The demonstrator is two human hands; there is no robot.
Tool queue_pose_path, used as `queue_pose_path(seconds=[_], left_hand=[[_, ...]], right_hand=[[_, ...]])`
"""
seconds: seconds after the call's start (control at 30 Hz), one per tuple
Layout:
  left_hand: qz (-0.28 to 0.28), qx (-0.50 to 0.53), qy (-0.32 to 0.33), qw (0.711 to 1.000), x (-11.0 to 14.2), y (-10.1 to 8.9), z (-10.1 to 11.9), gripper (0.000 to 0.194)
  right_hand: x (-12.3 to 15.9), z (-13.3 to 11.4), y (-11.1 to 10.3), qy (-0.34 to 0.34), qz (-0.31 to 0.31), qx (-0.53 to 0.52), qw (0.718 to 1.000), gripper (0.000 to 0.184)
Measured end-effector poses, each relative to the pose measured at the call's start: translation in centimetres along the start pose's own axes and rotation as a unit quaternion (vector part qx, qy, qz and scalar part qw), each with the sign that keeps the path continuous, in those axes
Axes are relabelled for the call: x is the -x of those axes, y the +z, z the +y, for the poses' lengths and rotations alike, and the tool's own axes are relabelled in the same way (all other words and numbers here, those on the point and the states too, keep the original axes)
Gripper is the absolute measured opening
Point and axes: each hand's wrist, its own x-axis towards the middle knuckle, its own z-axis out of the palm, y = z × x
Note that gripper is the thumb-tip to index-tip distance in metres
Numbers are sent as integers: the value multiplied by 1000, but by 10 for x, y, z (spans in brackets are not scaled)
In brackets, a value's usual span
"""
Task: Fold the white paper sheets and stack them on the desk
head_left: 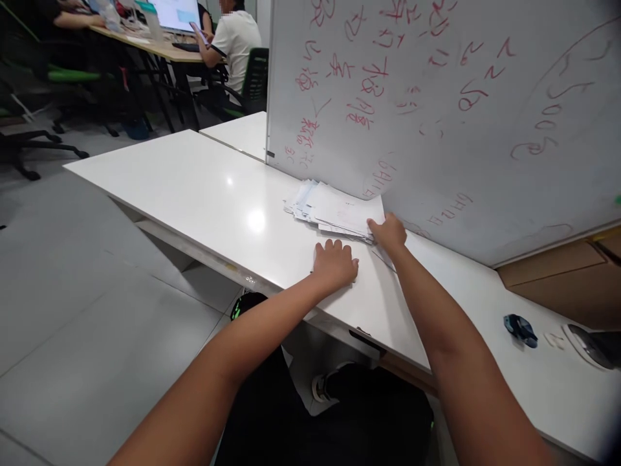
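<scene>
A fanned, uneven stack of white papers (342,210) lies on the white table (194,188), against the foot of the whiteboard. My right hand (391,234) grips the stack's near right corner, thumb on top and the other fingers mostly hidden at the edge. Closer to the table's front edge, my left hand (334,264) rests low over the tabletop, apart from the papers. Its fingers are curled and the thumb points right. Small dark bits show at its sides, but what lies under the palm is hidden.
A whiteboard (436,116) with red handwriting stands upright along the table's back. To the right are a dark blue object (521,330), a round black-and-white item (589,346) and a brown box (557,272). People sit at a desk (160,48) in the background.
</scene>
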Motion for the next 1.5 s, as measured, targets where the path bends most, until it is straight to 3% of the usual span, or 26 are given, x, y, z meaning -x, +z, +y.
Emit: queue_pose_path(seconds=[0.1, 0.23, 0.4, 0.47, 0.73, 0.9, 1.0, 1.27, 1.5], left_hand=[[5, 3, -1, 1000, 1, -1, 0, 46], [-4, 9, 0, 1000, 0, -5, -1, 47], [6, 22, 0, 1000, -3, -6, -7, 48], [10, 28, -8, 1000, -4, -5, -9, 47], [70, -16, -53, 996, 0, -8, -4, 43], [171, -30, -47, 984, 6, -6, -1, 35], [203, -39, -28, 978, 6, -4, 0, 33], [238, -71, 1, 969, -8, 1, 1, 30], [225, -73, 6, 972, -18, 2, 2, 30]], right_hand=[[7, 15, -2, -13, 22, 112, 993, 63], [30, 55, -21, 6, 39, 127, 991, 70], [69, 114, -36, -40, -73, 145, 986, 80], [82, 127, -34, -30, -86, 137, 986, 77], [95, 116, -30, -47, -17, 123, 991, 61], [95, 115, -33, -58, -1, 129, 990, 53], [96, 115, -34, -52, 0, 131, 990, 50], [99, 111, -38, -51, 5, 141, 989, 46], [98, 114, -33, -38, 17, 113, 993, 48]])
